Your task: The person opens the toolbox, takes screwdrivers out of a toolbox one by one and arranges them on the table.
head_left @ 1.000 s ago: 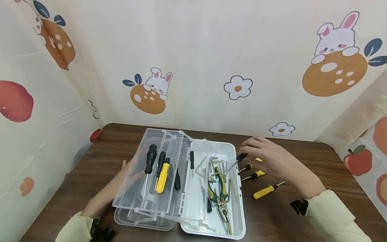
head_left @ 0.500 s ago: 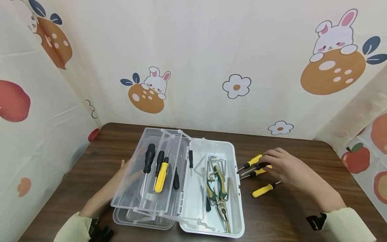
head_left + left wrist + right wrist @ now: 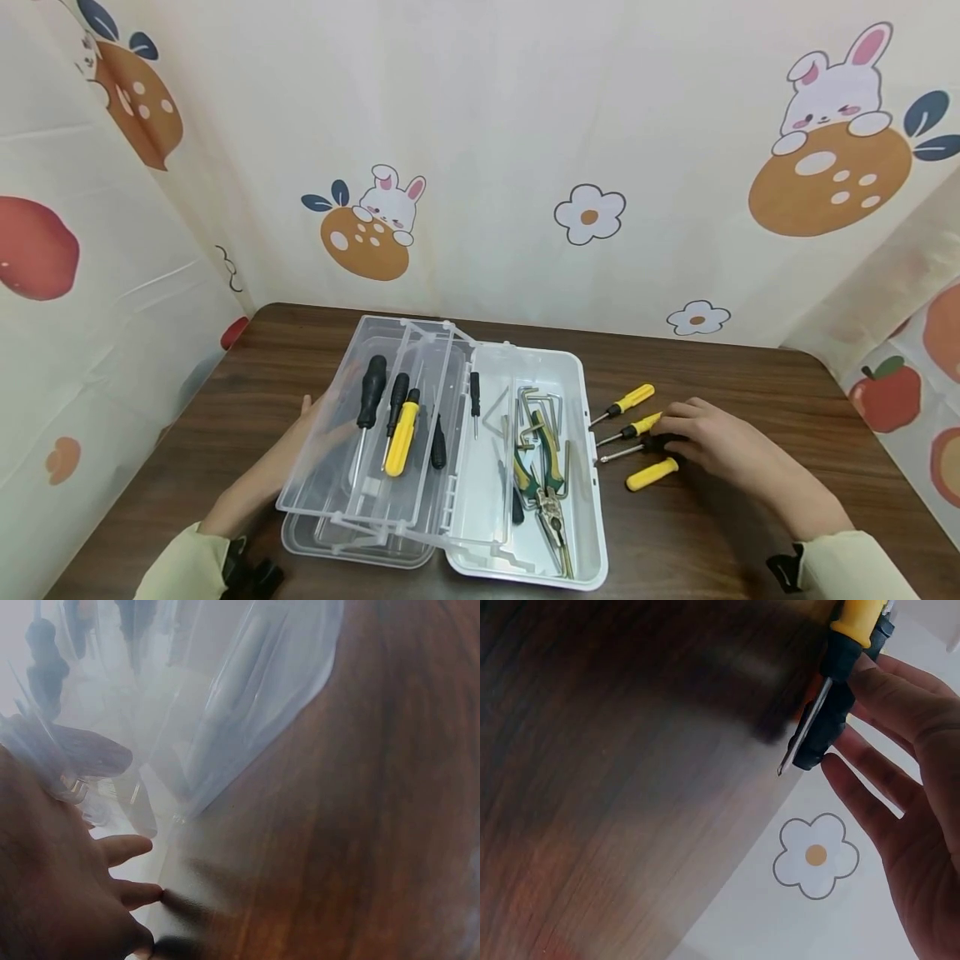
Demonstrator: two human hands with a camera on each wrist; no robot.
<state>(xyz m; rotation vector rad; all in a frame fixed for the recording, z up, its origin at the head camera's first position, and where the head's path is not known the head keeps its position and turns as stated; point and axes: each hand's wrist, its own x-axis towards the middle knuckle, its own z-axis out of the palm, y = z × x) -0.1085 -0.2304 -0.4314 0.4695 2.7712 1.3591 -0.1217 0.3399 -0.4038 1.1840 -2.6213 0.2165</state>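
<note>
My right hand [image 3: 708,443] pinches the black handle of a screwdriver [image 3: 622,452] low over the table, right of the box. Its metal shaft points left, between a yellow-and-black screwdriver [image 3: 637,426] and another yellow screwdriver [image 3: 651,475]. In the right wrist view, thumb and fingertips meet the black handle [image 3: 826,724] beside a yellow-handled screwdriver [image 3: 855,626]. My left hand [image 3: 303,442] is at the left of the clear tray [image 3: 337,467], partly seen through its plastic. Its fingers [image 3: 129,849] are spread and extended in the left wrist view; whether they bear the tray's weight is unclear.
The white toolbox base [image 3: 480,533] holds pliers [image 3: 551,508], several hex keys [image 3: 528,400] and a small screwdriver. Several screwdrivers, one yellow [image 3: 402,437], lie in the tray. A third yellow screwdriver [image 3: 633,397] is at the back right. A patterned curtain [image 3: 480,125] backs the table.
My right hand has moved right and toward me with the black screwdriver, from the box's right edge down among the yellow screwdrivers. The left hand stays in place.
</note>
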